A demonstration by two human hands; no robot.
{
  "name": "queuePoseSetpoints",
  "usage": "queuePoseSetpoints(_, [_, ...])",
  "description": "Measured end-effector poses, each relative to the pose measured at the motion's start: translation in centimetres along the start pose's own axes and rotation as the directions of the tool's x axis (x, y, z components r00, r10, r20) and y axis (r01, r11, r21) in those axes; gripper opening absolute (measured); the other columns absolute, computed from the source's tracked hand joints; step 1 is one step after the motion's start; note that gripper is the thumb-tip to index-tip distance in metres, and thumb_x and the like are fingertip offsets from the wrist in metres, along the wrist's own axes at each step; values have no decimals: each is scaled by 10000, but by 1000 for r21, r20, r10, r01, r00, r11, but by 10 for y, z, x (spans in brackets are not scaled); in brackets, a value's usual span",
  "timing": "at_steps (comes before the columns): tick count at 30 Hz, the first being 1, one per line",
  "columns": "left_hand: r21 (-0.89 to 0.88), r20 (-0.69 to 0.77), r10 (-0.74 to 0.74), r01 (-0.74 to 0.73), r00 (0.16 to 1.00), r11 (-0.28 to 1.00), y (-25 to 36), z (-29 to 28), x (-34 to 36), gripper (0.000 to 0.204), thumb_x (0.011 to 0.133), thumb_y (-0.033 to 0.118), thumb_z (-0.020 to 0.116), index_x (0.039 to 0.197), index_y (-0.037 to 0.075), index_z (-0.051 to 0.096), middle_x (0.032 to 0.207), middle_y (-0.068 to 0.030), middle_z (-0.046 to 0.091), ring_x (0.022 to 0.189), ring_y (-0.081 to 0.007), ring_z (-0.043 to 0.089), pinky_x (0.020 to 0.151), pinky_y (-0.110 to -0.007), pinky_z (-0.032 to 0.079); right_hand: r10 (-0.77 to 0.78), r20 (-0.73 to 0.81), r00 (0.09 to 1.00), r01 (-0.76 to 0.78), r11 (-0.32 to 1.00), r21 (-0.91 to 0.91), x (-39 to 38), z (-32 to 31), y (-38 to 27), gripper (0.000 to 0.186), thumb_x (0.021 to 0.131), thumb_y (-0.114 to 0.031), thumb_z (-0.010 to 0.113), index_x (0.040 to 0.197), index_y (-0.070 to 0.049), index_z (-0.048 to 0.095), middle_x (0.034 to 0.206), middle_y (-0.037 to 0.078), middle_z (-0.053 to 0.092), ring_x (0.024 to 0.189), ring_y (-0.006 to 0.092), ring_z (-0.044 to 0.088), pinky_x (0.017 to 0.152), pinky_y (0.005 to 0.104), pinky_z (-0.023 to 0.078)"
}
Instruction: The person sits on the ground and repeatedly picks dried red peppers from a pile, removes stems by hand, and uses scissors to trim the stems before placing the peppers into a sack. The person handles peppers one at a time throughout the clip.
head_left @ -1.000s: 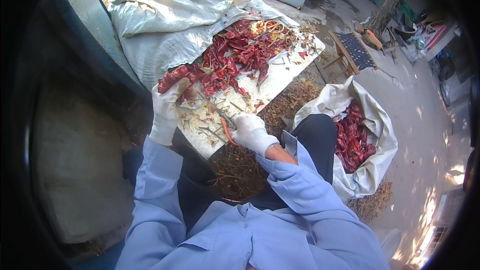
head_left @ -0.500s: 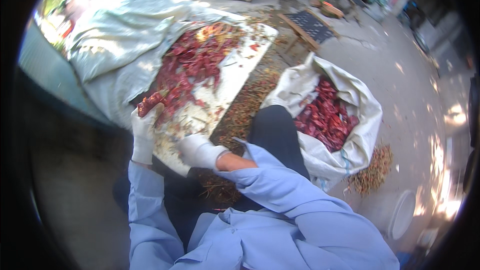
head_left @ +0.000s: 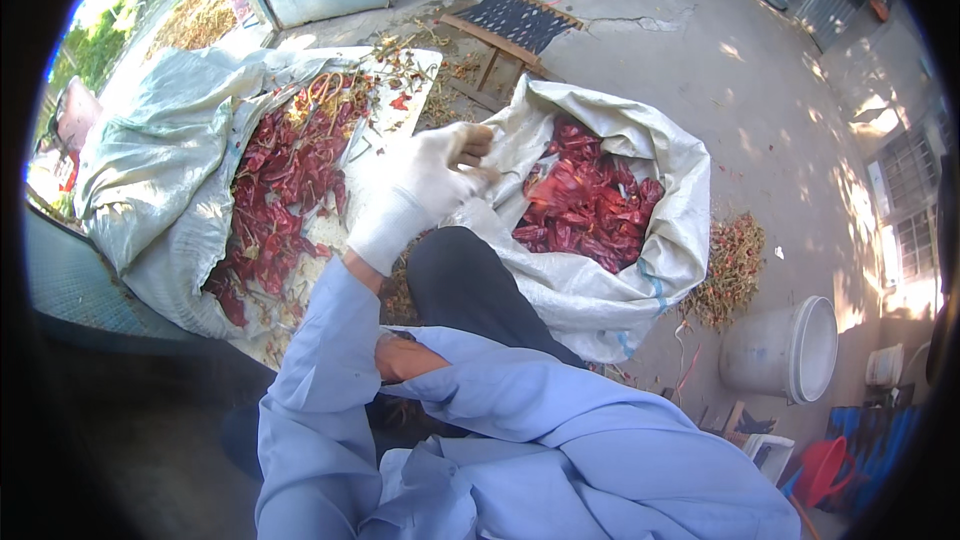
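Fingers point(head_left: 470, 140) of the gloved left hand point(head_left: 405, 195): slightly bent, apart, with nothing visible between them. At far left, a pale woven sheet point(head_left: 150, 135) over part of the counter point(head_left: 425, 68); beside it, dried red peppers point(head_left: 275, 190) in a loose spread, probably to keep them within reach. Next, left forearm point(head_left: 325, 320) stretched forward and rightward, crossing above the right wrist point(head_left: 405, 356). Right hand hidden beneath; cannot tell the state of its fingers. Just right of the knee point(head_left: 455, 270), more peppers point(head_left: 600, 215) inside a white sack point(head_left: 560, 295), rim folded back, seemingly to hold the mouth wide. Farther right, a heap of dry stems point(head_left: 735, 270), then a bucket point(head_left: 760, 350).
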State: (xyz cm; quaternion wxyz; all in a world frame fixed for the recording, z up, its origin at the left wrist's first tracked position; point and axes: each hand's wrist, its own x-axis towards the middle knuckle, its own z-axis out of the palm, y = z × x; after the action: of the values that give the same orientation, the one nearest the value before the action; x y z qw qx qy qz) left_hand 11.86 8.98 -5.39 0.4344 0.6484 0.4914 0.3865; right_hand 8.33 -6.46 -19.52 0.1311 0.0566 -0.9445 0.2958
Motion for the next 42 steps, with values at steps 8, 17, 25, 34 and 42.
queuePoseSetpoints(8, [368,-612,0,285,790,885,-118,-165,-122,290,890,42,734,1174,-15,721,1003,-115,780,926,-140,735,849,-287,569,154,147,977,-168,982,91,6,-49,-21,282,909,-239,653,1093,-55,761,1066,160,761,988,348,738,868,480,571])
queuePoseSetpoints(17, [204,-722,-396,722,567,661,-222,-240,-224,614,849,296,825,1368,28,635,1217,-186,727,1129,-301,710,995,-385,535,210,486,848,-208,976,-60,22,-70,-33,205,868,-188,676,978,-63,795,968,168,768,891,351,767,797,461,606])
queuePoseSetpoints(25, [623,-631,-225,658,742,423,-203,-173,-218,425,855,168,779,1265,88,699,1099,-161,734,1024,-341,721,902,-406,551,226,477,849,-231,972,-49,22,-63,-28,218,884,-224,689,981,-49,777,975,171,757,910,367,758,809,482,598])
queuePoseSetpoints(34, [118,-677,-369,589,637,799,-169,-193,-251,203,993,37,657,1169,-21,739,987,-64,777,876,-102,691,769,-265,548,267,430,862,-265,962,-64,23,-73,-24,235,901,-229,655,991,-34,750,1039,171,740,956,367,740,832,498,585])
queuePoseSetpoints(42, [-384,-698,-299,12,650,923,-117,-197,-266,307,1017,177,683,1212,-60,680,1065,-151,746,928,-233,742,728,-313,613,422,45,905,-423,906,10,29,-71,-8,342,944,-357,662,1056,-41,733,997,193,726,946,409,708,853,510,561])
